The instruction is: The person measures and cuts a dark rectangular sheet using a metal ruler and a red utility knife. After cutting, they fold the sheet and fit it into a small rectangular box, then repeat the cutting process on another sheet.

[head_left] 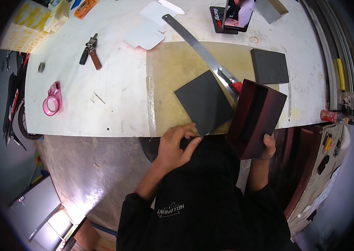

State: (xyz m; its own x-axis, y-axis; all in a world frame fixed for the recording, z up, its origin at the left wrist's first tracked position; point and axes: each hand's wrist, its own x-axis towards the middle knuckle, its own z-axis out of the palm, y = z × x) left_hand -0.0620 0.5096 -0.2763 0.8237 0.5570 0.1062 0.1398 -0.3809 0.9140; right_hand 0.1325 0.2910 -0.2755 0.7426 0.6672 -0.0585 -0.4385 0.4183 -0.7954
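Hands: While the right hand [270, 146] grips the box [265, 117], the left hand [196, 131] is at the near corner of the sheet [204, 102].
Left-hand state: thumb and forefinger at the corner, other fingers curled; whether the two pinch the sheet, cannot tell.
Right-hand state: closed on the box, thumb pressed against its near right side, remaining fingers hidden behind it.
Box: dark red, with a long black recess; held tilted over the table's near edge, just right of the sheet.
Sheet: dark grey, square, turned at an angle on the mat [166, 71], one corner at the table's near edge.
Mat: yellowish, translucent, clear tape along its left edge.
Ruler: a steel ruler [194, 44] slants from the far side toward the box.
Cutter: metal with a red part, the cutter [226, 75] lies along the ruler's near end.
Block: a dark grey block [270, 66] sits at the mat's far right.
Table left: white table [78, 113] with a pink tape dispenser [55, 88] and pliers [90, 51].
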